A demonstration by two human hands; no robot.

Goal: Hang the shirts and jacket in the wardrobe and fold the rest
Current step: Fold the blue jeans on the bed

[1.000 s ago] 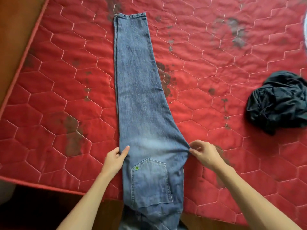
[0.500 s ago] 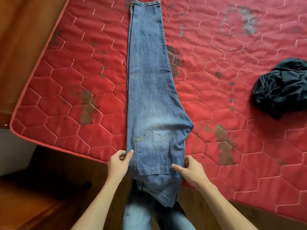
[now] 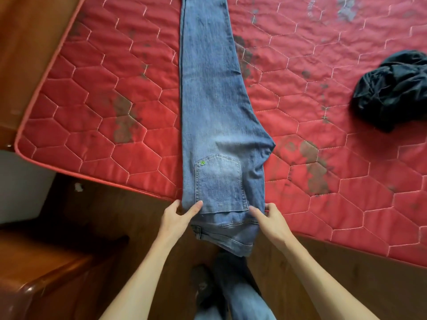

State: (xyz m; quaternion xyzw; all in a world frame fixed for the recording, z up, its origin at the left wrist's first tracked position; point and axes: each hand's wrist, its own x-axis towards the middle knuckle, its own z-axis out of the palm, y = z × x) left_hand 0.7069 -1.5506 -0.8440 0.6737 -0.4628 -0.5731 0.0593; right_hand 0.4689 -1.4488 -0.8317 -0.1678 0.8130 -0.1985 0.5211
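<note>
Step in hand: folding the jeans, part of the "fold the rest" half of the task. They lie on the red mattress, already doubled lengthwise, 1 leg on the other, back pocket facing up. The waistband end hangs over the mattress's near edge, toward the person.

Left hand pinches the left edge of the jeans just below the pocket, thumb on top of the denim. Right hand pinches the right edge at the same level, thumb on top too. Both hold the cloth, at opposite sides.

Next move, as a guess: lift the waist end and carry it up over the legs for a crosswise fold. That needs both pinches kept level so the edges line up, and the seat bulge on the right kept flat.

Dark garment sits crumpled on the mattress, well apart to the right, not yet handled.

Hard to tell:
- Leg hems cut off at the top of frame, so full length unseen.
- Fingers under the denim hidden on both hands.
- Dark garment's type unclear, partly cut by the right edge.
- Wardrobe not in view.
- Wooden furniture at lower left, kind unclear.
</note>
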